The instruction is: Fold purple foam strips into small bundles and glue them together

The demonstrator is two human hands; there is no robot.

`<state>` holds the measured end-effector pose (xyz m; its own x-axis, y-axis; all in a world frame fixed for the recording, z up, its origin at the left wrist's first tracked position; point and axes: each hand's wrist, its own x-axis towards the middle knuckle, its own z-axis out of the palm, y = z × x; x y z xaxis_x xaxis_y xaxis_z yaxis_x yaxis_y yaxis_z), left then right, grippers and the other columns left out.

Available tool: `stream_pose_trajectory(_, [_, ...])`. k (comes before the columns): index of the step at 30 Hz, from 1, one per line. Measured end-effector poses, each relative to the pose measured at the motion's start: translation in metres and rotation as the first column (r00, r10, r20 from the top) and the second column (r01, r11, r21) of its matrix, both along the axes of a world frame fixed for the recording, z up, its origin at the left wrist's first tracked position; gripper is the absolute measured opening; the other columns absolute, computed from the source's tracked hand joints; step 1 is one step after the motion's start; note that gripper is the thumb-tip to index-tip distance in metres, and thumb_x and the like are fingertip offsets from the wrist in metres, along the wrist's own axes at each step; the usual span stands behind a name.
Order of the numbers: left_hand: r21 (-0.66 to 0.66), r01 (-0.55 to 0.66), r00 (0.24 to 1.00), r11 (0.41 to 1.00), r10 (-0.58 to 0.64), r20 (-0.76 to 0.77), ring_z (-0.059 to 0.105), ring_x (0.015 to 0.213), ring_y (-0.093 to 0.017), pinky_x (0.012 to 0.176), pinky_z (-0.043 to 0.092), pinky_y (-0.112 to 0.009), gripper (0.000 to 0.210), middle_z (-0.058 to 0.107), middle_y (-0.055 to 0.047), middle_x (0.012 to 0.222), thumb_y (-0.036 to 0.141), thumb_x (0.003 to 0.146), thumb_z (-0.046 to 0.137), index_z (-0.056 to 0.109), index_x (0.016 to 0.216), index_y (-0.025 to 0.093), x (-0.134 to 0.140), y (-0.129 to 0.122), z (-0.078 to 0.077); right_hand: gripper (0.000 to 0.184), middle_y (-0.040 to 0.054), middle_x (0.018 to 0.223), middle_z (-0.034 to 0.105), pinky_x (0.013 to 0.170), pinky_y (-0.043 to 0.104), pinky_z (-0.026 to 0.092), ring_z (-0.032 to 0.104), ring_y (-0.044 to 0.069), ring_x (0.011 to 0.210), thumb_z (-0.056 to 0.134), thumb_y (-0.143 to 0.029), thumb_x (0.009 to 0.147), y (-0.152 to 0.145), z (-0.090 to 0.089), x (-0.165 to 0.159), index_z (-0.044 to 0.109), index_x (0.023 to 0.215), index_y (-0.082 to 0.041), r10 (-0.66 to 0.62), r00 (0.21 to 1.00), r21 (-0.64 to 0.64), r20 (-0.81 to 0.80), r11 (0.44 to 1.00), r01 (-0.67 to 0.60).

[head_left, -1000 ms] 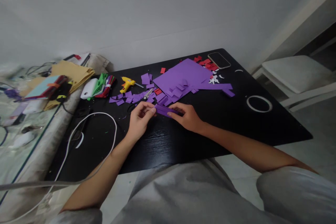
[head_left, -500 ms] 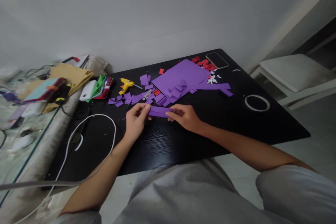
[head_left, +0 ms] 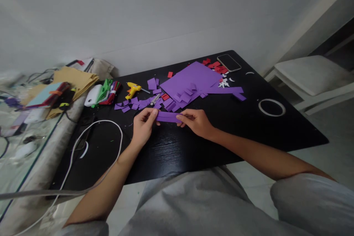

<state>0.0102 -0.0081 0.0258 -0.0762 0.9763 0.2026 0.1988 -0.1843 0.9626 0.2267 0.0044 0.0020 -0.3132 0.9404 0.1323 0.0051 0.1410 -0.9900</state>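
A purple paper strip [head_left: 167, 117] is stretched between my two hands, with a lengthwise line along it. My left hand [head_left: 144, 123] pinches its left end between thumb and fingers. At the right end, my right hand [head_left: 195, 121] grips it the same way. Just beyond the strip lie small cut purple pieces [head_left: 142, 104] and a pair of scissors [head_left: 155, 99], partly among them. Behind them rests a large purple sheet [head_left: 193, 77] with several small pieces on its near corner.
A yellow glue gun [head_left: 133, 90] lies left of the purple pieces, near bundled coloured sheets [head_left: 109, 93]. A white cable [head_left: 121, 136] loops over my left forearm. Toward the right are a phone [head_left: 229, 62], red scraps [head_left: 218, 67], a white ring [head_left: 271, 107] and a white chair [head_left: 315, 75].
Both hands keep hold of the purple strip, almost in the same place. The view has shifted very slightly.
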Motion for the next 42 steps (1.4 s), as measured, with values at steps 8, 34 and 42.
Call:
stream_pose_trajectory(8, [0.048, -0.039, 0.999, 0.998, 0.04, -0.016, 0.058, 0.05, -0.01, 0.054, 0.045, -0.023, 0.026, 0.063, 0.002, 0.06, 0.042, 0.086, 0.07, 0.07, 0.082, 0.017, -0.0016, 0.001, -0.0018, 0.034, 0.0047, 0.069, 0.074, 0.06, 0.028, 0.061, 0.072, 0.016, 0.06, 0.07, -0.05, 0.084, 0.0011, 0.0015, 0.0002, 0.074, 0.082, -0.016, 0.009, 1.0, 0.005, -0.01, 1.0, -0.009])
stream_pose_trajectory(34, [-0.044, -0.003, 0.999, 0.999, 0.005, 0.048, 0.062, 0.051, -0.01, 0.057, 0.045, -0.021, 0.026, 0.061, 0.004, 0.059, 0.042, 0.085, 0.071, 0.067, 0.085, 0.016, -0.004, 0.0045, -0.0045, 0.036, 0.0042, 0.065, 0.072, 0.06, 0.027, 0.058, 0.07, 0.016, 0.059, 0.072, -0.05, 0.081, 0.0073, 0.0022, 0.0008, 0.071, 0.075, -0.014, -0.012, 0.998, -0.078, -0.061, 0.997, 0.008])
stream_pose_trajectory(42, [-0.011, -0.052, 0.998, 0.999, 0.053, 0.039, 0.061, 0.052, -0.01, 0.058, 0.046, -0.022, 0.024, 0.062, 0.003, 0.061, 0.04, 0.083, 0.072, 0.067, 0.083, 0.016, -0.0013, 0.0041, -0.0023, 0.038, 0.0049, 0.064, 0.072, 0.059, 0.028, 0.058, 0.07, 0.017, 0.058, 0.074, -0.051, 0.078, 0.0093, 0.0025, -0.001, 0.071, 0.073, -0.014, -0.005, 0.996, -0.143, -0.087, 0.99, -0.008])
